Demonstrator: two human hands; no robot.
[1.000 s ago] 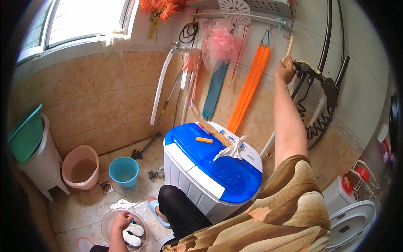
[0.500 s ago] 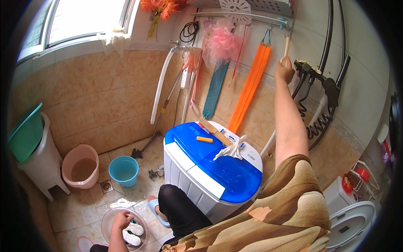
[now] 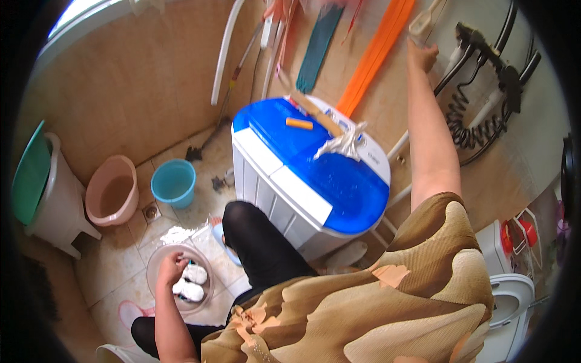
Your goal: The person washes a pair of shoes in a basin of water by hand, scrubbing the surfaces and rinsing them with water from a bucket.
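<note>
Up by the wall, my right hand is just below a pale long-handled brush that hangs head down. Its fingers look apart, and the brush is outside its grasp. Low at the left, my left hand is over a round, see-through basin on the floor. Its fingers are bent together; anything between them is too small to make out. Inside the basin lie white shoes, beside that hand.
A blue-topped washing machine stands ahead, bearing a wooden brush, a yellow bar and a white cloth. A pink tub and blue bucket are leftward. Black hoses hang right; a toilet stands lower right.
My right hand has let go of the pale brush and dropped just beneath it. My left hand stays at the basin, its fingers drawn back from the shoes. The view has tilted downward.
</note>
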